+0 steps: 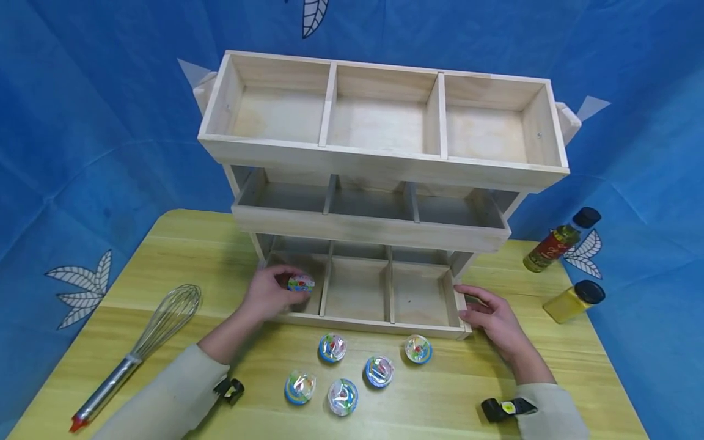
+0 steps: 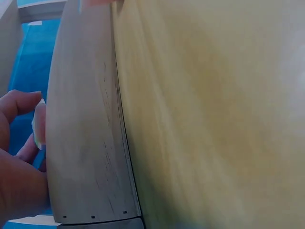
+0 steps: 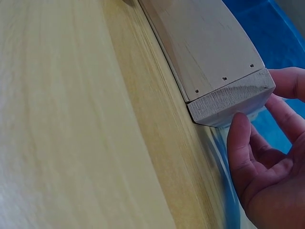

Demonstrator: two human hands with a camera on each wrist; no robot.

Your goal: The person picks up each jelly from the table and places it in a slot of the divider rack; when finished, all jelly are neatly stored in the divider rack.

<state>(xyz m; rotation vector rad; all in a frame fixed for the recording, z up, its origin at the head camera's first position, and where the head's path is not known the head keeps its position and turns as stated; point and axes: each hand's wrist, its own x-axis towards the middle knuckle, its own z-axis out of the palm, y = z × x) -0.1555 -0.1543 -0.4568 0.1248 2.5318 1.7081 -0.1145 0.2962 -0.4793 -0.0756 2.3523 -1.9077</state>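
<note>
In the head view my left hand (image 1: 275, 293) pinches a small round colourful tub (image 1: 301, 283) over the left compartment of the wooden shelf's bottom tier (image 1: 360, 287). The left wrist view shows that tub (image 2: 40, 125) edge-on between thumb and fingers, partly hidden by the tier's front board (image 2: 90, 124). My right hand (image 1: 497, 321) rests at the right end of the same tier, its fingers loosely bent. Seen from the right wrist, the thumb (image 3: 239, 138) lies beside the tier's end (image 3: 233, 98), and the index finger is by its upper edge.
Several similar tubs (image 1: 343, 397) with clear tops stand in front of the shelf. A whisk (image 1: 159, 330) lies at the left. At the right are a dark-capped bottle (image 1: 552, 247) and a yellow jar (image 1: 569, 304). The middle tier (image 1: 368, 226) and top tier (image 1: 379, 156) overhang the bottom one.
</note>
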